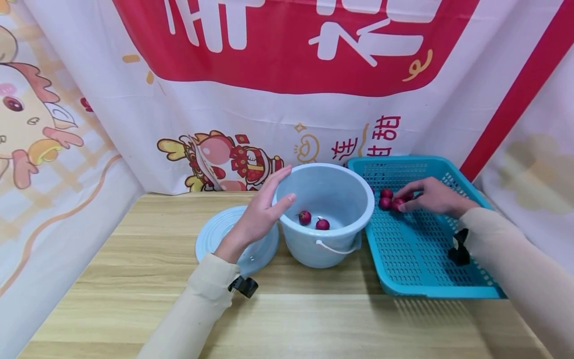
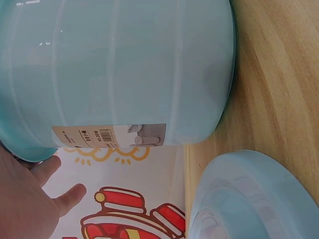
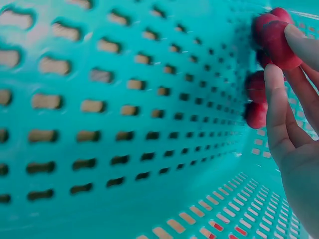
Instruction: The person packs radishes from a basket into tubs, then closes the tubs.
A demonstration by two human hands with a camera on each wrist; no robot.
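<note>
A light blue bucket [image 1: 325, 249] stands upright on the table, with two small round dark-red fruits [image 1: 305, 217] on its bottom. My left hand [image 1: 262, 212] rests at the bucket's left rim, fingers extended and thumb near the rim's edge. In the left wrist view, part of that hand [image 2: 30, 199] shows beside the rim. My right hand [image 1: 432, 197] reaches into a teal plastic basket [image 1: 381, 271] on the right. Its thumb and a finger pinch a red fruit [image 3: 280, 46], seen in the right wrist view. Several more red fruits [image 3: 256, 115] cluster against it in the basket.
A round light blue lid [image 1: 211, 234] lies on the wooden table [image 1: 134, 279], left of the bucket and partly under my left forearm. The bucket's white handle [image 1: 336, 249] hangs at its front. A printed cloth [image 1: 251, 114] closes off the back.
</note>
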